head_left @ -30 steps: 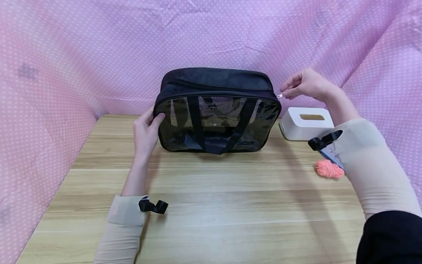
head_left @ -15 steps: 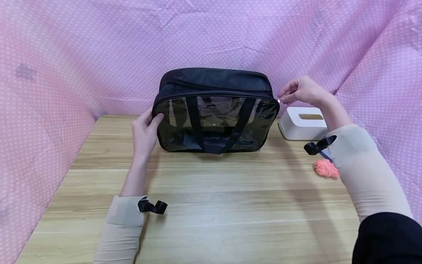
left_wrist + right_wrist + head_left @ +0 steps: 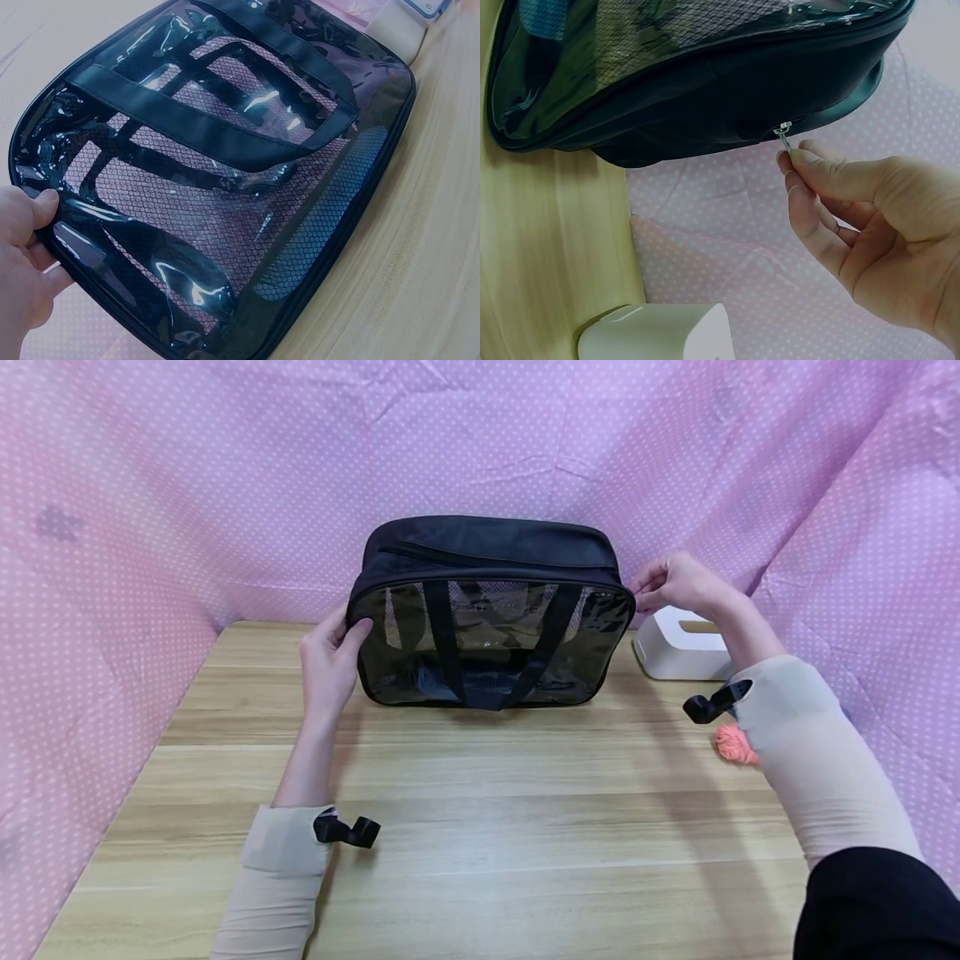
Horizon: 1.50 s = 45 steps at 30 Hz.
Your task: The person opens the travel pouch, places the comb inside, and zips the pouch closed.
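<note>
A black bag point(image 3: 487, 635) with clear, dark-tinted panels and black straps stands upright at the back of the table. My left hand point(image 3: 330, 660) grips its left edge, thumb on the front panel and fingers behind. In the right wrist view, my right hand point(image 3: 877, 225) pinches a metal zipper pull point(image 3: 783, 138) between thumb and forefinger at the bag's side. From the head view the pull is hidden, and the right hand point(image 3: 678, 585) is beside the bag's upper right corner. Something blue and ribbed point(image 3: 326, 217) shows through the bag's lower panel.
A white tissue box point(image 3: 686, 652) stands right of the bag. Nearer, a coral yarn skein point(image 3: 735, 744) lies partly behind the right sleeve. Pink dotted cloth point(image 3: 480, 443) hangs behind the wooden table point(image 3: 487, 827).
My right hand has moved down and slightly left along the bag's right end with the zipper pull. The left hand has kept its grip on the bag's edge.
</note>
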Each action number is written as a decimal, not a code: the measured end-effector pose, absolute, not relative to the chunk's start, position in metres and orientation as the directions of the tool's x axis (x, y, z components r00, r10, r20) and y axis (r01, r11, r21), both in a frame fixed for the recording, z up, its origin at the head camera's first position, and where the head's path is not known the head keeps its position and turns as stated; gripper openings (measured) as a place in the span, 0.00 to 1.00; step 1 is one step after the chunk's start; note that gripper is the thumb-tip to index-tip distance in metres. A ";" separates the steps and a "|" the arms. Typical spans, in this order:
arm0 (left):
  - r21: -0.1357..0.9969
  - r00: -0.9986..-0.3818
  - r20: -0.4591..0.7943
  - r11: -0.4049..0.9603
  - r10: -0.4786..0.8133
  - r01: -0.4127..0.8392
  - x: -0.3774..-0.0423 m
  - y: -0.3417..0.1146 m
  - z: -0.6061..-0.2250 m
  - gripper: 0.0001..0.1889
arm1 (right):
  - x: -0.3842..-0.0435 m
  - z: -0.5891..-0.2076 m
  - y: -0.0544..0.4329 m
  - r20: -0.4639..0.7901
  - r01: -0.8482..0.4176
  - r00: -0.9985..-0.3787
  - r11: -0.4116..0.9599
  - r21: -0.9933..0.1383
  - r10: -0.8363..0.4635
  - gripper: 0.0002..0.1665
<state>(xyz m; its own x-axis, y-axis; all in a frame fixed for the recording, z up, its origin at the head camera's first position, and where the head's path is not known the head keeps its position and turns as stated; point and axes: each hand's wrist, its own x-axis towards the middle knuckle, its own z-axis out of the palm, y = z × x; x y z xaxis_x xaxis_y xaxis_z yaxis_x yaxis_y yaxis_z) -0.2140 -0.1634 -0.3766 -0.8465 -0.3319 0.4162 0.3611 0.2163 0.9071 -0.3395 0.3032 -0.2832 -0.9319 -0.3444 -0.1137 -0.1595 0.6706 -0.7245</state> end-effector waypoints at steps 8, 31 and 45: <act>0.909 -0.849 0.412 0.207 -0.332 0.361 -0.214 -0.162 -0.375 0.15 | -0.339 -0.300 0.299 -0.121 -0.117 -0.929 0.590 -0.799 -0.349 0.17; 0.922 -0.869 0.375 0.230 -0.322 0.312 -0.210 -0.163 -0.371 0.13 | -0.332 -0.331 0.302 -0.124 -0.043 -0.914 0.396 -0.917 -0.386 0.25; 0.866 -0.907 0.385 0.407 -0.171 0.290 -0.207 -0.178 -0.350 0.19 | -0.307 -0.334 0.314 0.057 -0.204 -0.957 0.517 -0.832 -0.285 0.10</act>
<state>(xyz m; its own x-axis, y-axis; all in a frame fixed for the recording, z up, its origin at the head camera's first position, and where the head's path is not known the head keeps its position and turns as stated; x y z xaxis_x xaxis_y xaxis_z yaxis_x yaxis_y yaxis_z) -0.2066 -0.1777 -0.3496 -0.9071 -0.1709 0.3846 0.2904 0.4070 0.8660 -0.3073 0.3142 -0.3341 -0.9567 -0.2853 0.0574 -0.2040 0.5166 -0.8316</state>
